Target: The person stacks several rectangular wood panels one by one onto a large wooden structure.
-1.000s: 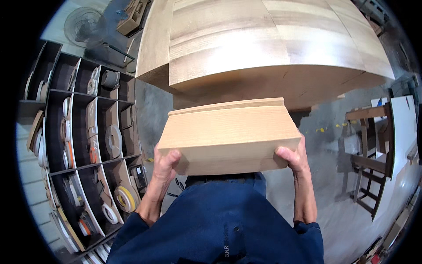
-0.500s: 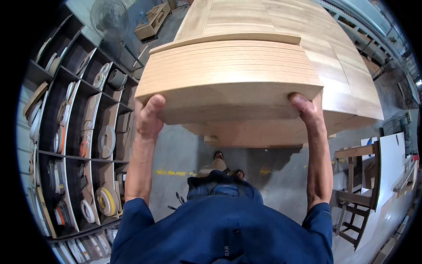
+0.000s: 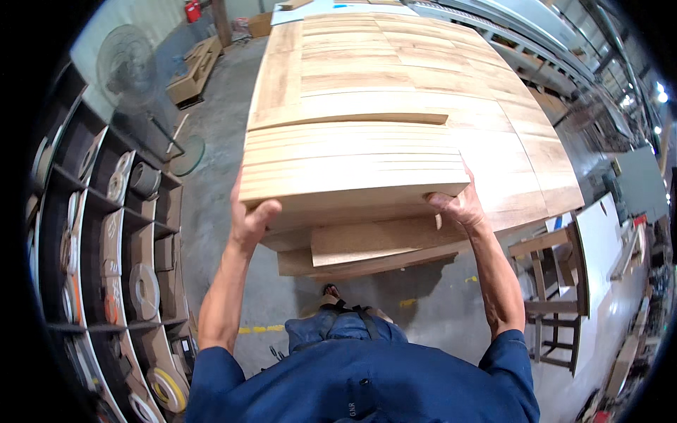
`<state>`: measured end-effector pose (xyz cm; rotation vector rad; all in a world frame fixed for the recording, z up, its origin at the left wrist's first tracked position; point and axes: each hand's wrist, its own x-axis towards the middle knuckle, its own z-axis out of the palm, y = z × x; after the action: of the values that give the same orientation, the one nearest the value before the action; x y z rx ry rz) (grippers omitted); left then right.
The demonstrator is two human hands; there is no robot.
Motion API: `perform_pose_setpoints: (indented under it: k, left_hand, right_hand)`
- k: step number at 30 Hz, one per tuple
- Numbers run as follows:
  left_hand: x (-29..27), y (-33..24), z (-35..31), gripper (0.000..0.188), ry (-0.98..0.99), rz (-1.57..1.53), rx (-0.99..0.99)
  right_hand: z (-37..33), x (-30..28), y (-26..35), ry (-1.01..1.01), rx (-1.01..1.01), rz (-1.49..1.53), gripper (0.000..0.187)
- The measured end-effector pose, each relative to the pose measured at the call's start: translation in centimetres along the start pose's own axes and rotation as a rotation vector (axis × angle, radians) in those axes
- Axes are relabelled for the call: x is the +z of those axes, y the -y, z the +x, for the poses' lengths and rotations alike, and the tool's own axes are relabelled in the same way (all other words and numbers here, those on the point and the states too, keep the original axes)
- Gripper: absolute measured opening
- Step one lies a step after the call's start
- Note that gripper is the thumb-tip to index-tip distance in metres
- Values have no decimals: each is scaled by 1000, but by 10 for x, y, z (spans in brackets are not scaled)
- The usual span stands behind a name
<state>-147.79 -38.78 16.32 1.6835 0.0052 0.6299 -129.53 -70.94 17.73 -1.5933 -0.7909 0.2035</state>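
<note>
A thick bundle of pale wooden boards [image 3: 352,158] is held between my two hands, its parallel board edges facing up. My left hand [image 3: 252,222] grips its left end, thumb across the near face and fingers mostly hidden. At the right end, my right hand [image 3: 460,204] clasps it the same way. The bundle is over the near part of a broad stack of wood-grain panels [image 3: 402,67]; whether it rests there I cannot tell. Below its near face, a loose wooden board [image 3: 381,241] juts from the stack toward me.
Shelving [image 3: 84,204] with rolls of edge strip stands on my left, beyond it a standing fan [image 3: 127,67]. On my right are a wooden trestle [image 3: 582,271] and a white panel [image 3: 599,240]. A long machine [image 3: 522,35] runs along the far right. Grey floor [image 3: 218,134] borders the stack.
The bundle, with both hands still on it, looks smaller and farther from my head. The view has tilted up, showing more of the panel stack's far end.
</note>
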Motion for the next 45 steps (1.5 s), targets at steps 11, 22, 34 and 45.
perform_pose_setpoints:
  k: [11, 22, 34, 45]
  left_hand:
    - [-34, 27, -21, 77, 144, 5, -89]
    - [-36, 7, -11, 96, 159, 7, -259]
    - [-17, -12, -11, 85, 96, -78, -390]
    - [-21, -23, 13, 87, 111, 203, -113]
  right_hand:
    - [-14, 1, 8, 159, 454, -27, 74]
    - [-11, -9, -7, 155, 249, -43, 95]
    - [-15, -6, 8, 104, 549, 59, 65]
    - [2, -25, -24, 62, 144, -117, 68]
